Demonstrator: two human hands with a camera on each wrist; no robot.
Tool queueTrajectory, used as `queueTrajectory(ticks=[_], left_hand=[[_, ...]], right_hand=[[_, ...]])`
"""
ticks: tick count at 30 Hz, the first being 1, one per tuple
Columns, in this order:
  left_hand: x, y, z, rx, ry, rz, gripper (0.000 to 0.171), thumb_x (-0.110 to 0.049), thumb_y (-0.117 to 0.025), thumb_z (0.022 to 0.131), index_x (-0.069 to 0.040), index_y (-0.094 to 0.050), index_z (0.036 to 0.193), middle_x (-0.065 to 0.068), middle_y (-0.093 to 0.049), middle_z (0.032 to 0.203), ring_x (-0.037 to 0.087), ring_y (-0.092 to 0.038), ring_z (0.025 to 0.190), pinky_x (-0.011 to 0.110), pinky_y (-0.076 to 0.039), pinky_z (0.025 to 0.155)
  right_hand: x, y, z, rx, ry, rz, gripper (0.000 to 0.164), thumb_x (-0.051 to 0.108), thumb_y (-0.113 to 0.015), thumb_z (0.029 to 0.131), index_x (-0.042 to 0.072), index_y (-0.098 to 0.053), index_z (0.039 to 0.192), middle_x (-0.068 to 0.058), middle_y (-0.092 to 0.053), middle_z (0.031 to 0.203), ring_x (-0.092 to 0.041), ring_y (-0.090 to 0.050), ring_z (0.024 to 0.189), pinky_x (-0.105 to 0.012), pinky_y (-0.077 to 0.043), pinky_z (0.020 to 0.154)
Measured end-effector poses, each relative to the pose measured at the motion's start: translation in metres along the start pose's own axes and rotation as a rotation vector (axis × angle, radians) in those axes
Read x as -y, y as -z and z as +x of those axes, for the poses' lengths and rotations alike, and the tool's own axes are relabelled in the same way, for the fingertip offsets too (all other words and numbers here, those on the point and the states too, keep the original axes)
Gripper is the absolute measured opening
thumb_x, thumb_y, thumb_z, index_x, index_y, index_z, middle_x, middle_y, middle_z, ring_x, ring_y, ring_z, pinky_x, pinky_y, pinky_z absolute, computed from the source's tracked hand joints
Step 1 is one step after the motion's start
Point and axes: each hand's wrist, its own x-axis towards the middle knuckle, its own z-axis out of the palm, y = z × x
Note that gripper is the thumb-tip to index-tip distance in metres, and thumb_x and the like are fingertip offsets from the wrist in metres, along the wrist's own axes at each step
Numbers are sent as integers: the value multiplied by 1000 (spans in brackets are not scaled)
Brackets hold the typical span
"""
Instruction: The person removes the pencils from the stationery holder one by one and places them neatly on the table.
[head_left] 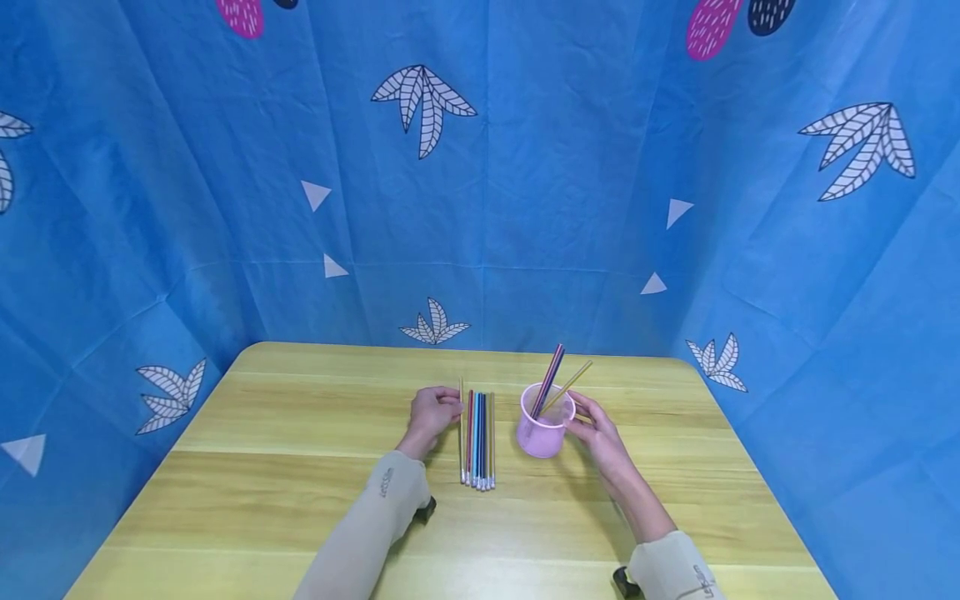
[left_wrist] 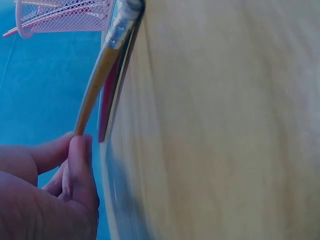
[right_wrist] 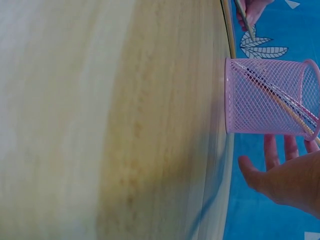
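My left hand pinches a yellow pencil between thumb and fingertips, at the left end of a row of pencils. Several colours lie side by side there, eraser ends toward me. In the left wrist view, the pinched pencil's metal-banded eraser end points toward the camera. To the right of the row stands a pink mesh pen holder, upright, with a few pencils leaning inside. My right hand touches the holder's right side near the rim; in the right wrist view its fingers reach out fairly straight.
Everything lies on a light wood-grain table. A blue patterned curtain hangs behind the table's far edge and along both sides.
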Motion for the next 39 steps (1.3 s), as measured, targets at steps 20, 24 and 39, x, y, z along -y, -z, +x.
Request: queueTrajectory(ticks=[20, 24, 39], left_hand=[[5, -7, 4, 3, 6, 116, 28, 4, -73, 87, 2, -73, 115, 18, -73, 106, 19, -69, 81, 24, -62, 70], [6, -9, 5, -1, 10, 129, 26, 4, -74, 86, 2, -73, 112, 17, -73, 105, 19, -69, 81, 24, -62, 69], [2, -13, 2, -35, 9, 194, 27, 7, -72, 82, 0, -73, 108, 15, -72, 101, 19, -66, 76, 24, -60, 64]], right_hand=[[-2, 0, 1, -7, 1, -23, 59, 14, -57, 103, 11, -37, 158, -20, -41, 156, -39, -44, 140, -55, -33, 124], [-3, 0, 1, -7, 0, -25, 59, 13, -57, 102, 10, -37, 158, -20, -42, 155, -40, -44, 140, -56, -33, 124], [-2, 0, 0, -10, -2, -20, 59, 13, -57, 103, 11, -37, 158, -20, -42, 155, -38, -44, 141, -55, -33, 125]])
